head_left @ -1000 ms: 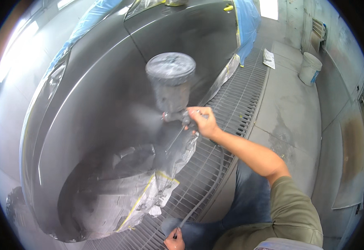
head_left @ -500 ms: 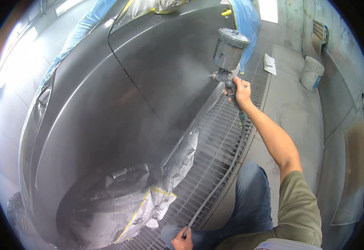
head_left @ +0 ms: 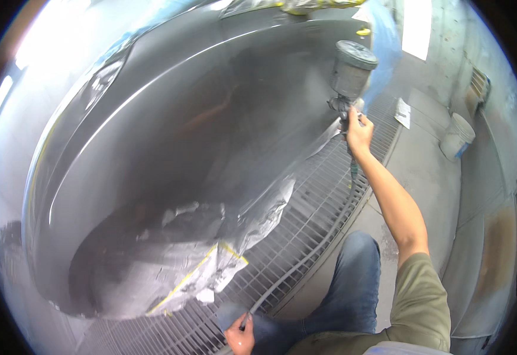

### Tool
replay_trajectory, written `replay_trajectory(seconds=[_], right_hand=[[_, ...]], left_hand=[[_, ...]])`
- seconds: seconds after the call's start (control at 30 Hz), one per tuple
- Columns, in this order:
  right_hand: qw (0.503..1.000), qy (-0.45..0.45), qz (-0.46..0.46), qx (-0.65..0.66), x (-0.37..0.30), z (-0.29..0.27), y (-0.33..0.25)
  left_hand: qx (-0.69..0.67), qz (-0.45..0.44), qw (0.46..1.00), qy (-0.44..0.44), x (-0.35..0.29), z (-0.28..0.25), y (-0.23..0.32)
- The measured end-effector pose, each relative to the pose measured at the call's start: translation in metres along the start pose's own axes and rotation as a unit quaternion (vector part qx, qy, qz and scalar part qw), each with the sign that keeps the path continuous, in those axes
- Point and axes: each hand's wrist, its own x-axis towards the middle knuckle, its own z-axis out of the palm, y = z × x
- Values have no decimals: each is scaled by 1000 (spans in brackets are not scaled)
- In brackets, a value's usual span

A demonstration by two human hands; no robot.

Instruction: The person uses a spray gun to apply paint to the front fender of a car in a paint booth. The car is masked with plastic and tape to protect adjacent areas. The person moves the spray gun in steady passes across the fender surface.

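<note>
Spray gun is gripped in R hand, body just above it; nozzle pts L, twd the glossy, dk, curved car panel. Long axis approx. upright, top tipped slightly R. Grey cylindrical cup, paint-smeared, is above R hand. Grey flexible hose runs below R hand, over metal grate, to L hand, closed round it. Crinkled sheet w/ yellow tape is up & L of L hand.
</note>
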Motion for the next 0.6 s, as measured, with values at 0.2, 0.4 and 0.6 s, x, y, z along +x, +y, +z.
replay_trajectory(seconds=[0.2,0.4,0.6], right_hand=[[985,-159,34,63,-153,25,-75],[959,-269,48,78,-283,52,-124],[910,-396,79,94,-368,97,-167]], left_hand=[[2,-23,1000,-4,-11,-50,-67],[10,-6,1000,14,-21,-80,-107],[17,-18,999,42,-32,-95,-124]])
